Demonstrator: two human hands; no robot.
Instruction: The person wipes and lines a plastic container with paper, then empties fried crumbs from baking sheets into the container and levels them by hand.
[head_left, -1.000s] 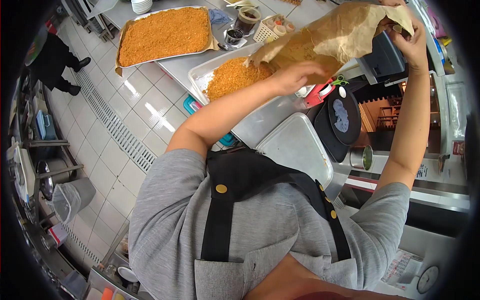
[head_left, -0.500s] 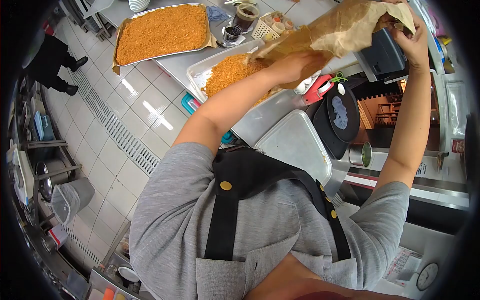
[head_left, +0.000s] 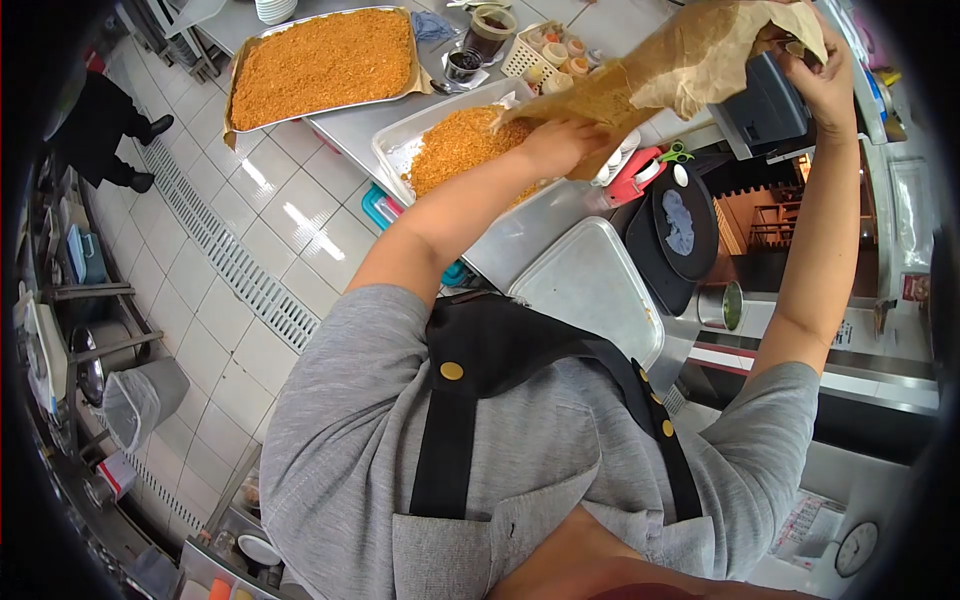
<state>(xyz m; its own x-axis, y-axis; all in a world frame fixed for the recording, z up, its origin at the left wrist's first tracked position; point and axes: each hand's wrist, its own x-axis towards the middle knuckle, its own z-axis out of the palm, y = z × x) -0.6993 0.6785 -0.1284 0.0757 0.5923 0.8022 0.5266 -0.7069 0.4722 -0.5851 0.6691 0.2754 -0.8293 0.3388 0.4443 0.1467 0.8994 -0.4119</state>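
Raised at the upper right, my right hand [head_left: 822, 80] is closed on the top end of a brown sheet of baking paper [head_left: 690, 70]. The paper hangs in a slanting fold, its lower end over a white plastic tub [head_left: 384, 150]. Orange-brown crumbs [head_left: 455, 150] lie heaped in the tub. My left hand [head_left: 562, 147] rests against the lower part of the paper, beside the crumbs, with its fingers out along the paper and their tips partly hard to see.
A paper-lined tray of orange crumbs [head_left: 320, 70] is at the back left. Beyond the tub stand dark sauce cups [head_left: 490, 35] and a basket of small bottles [head_left: 530, 60]. Nearer me lie a tub lid [head_left: 590, 285] and black round trays [head_left: 685, 220]. Another person [head_left: 100, 130] stands far left.
My left hand has slid down and left along the paper towards the tub, and more of its fingers show. My right hand stays raised, still holding the paper's top end.
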